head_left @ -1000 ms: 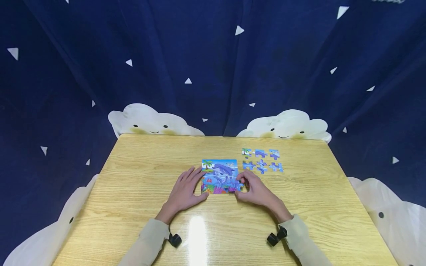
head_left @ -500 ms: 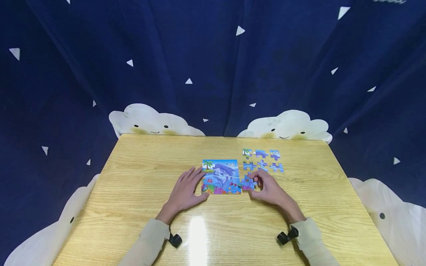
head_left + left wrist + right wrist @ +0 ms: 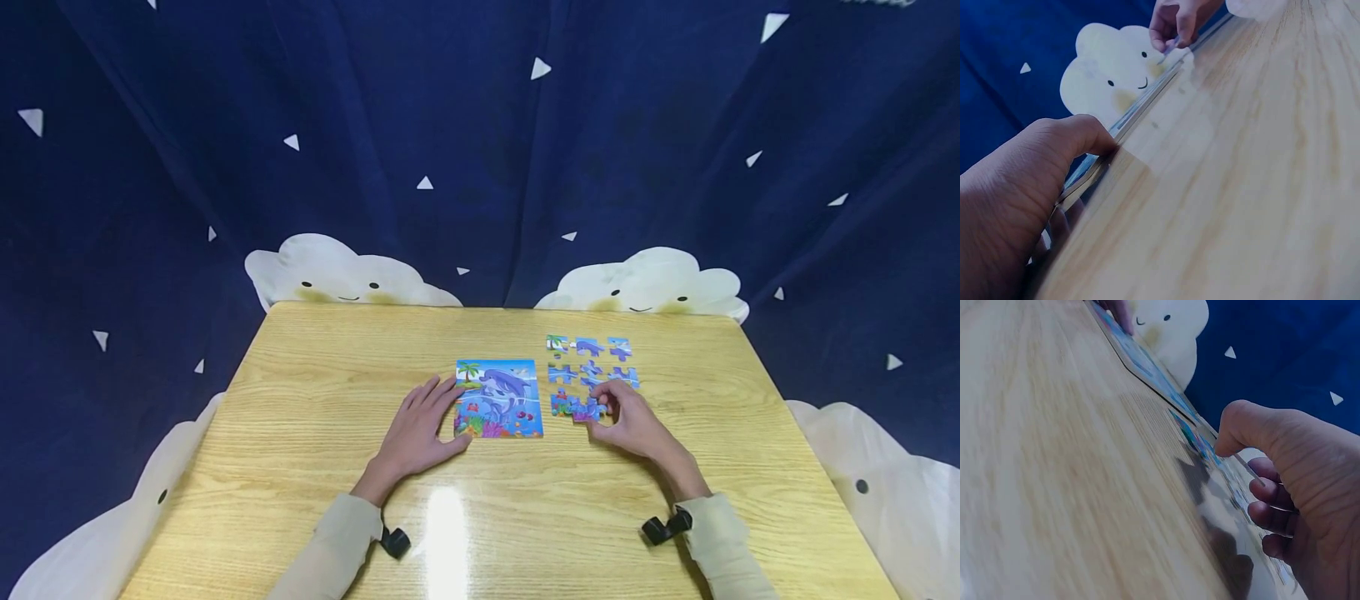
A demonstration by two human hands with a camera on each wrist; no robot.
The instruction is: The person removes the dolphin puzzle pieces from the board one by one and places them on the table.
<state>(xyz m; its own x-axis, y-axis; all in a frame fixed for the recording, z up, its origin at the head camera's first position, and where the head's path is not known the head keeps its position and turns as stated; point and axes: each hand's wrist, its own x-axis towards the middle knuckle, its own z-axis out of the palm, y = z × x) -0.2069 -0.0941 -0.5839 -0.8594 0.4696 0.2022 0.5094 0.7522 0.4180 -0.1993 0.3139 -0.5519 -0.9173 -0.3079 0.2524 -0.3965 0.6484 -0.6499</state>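
Note:
A square dolphin picture puzzle [image 3: 498,400] lies flat on the wooden table in the head view. My left hand [image 3: 420,429] rests at its left side, fingers spread, with the thumb [image 3: 1094,134] on its near-left corner. To the right, my right hand [image 3: 630,421] pinches a blue and purple puzzle piece [image 3: 587,411] between thumb and fingers. This piece overlaps the right side of a coral-and-crab puzzle piece [image 3: 561,403] on the table. The right wrist view shows the pinched puzzle piece [image 3: 1249,467] edge-on, tilted over the others.
Loose puzzle pieces lie in rows beyond the right hand: a palm-tree piece [image 3: 557,342], a dolphin piece [image 3: 588,346] and several blue ones. The table [image 3: 337,350] reaches back to a dark blue curtain [image 3: 480,150] with white clouds.
My right hand has moved right from the dolphin puzzle's lower right corner, carrying the pinched piece to the loose pieces. The crab piece now lies below their rows. The left hand stays put.

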